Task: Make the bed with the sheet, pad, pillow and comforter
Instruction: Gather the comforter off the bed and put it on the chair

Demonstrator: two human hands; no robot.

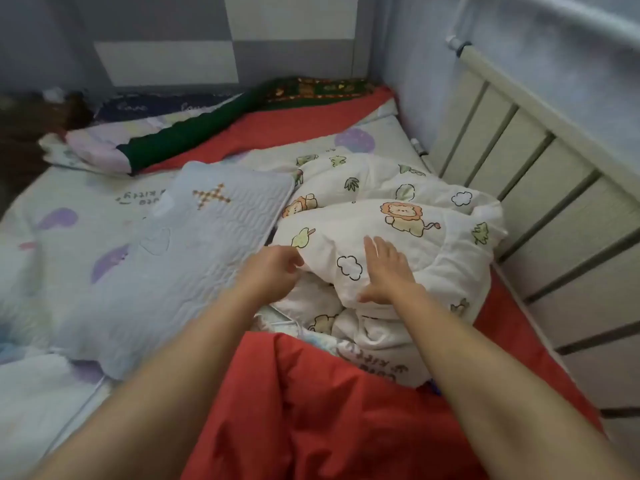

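Observation:
A white comforter (408,216) printed with lions, clouds and trees lies bunched up on the right half of the bed. My right hand (384,271) rests flat on it, fingers apart. My left hand (273,268) is at the comforter's left edge with its fingers curled; whether they pinch the fabric is unclear. A pale blue quilted pad (180,258) lies flat to the left of my hands. Beneath is a white sheet (69,209) with purple shapes. A red cover (311,410) is heaped near me. A pillow (100,150) with pastel print lies at the far left.
A cream slatted bed rail (540,202) runs along the right side. A dark green blanket (207,133) and a red strip (294,126) lie across the head end by the grey panelled wall (173,46).

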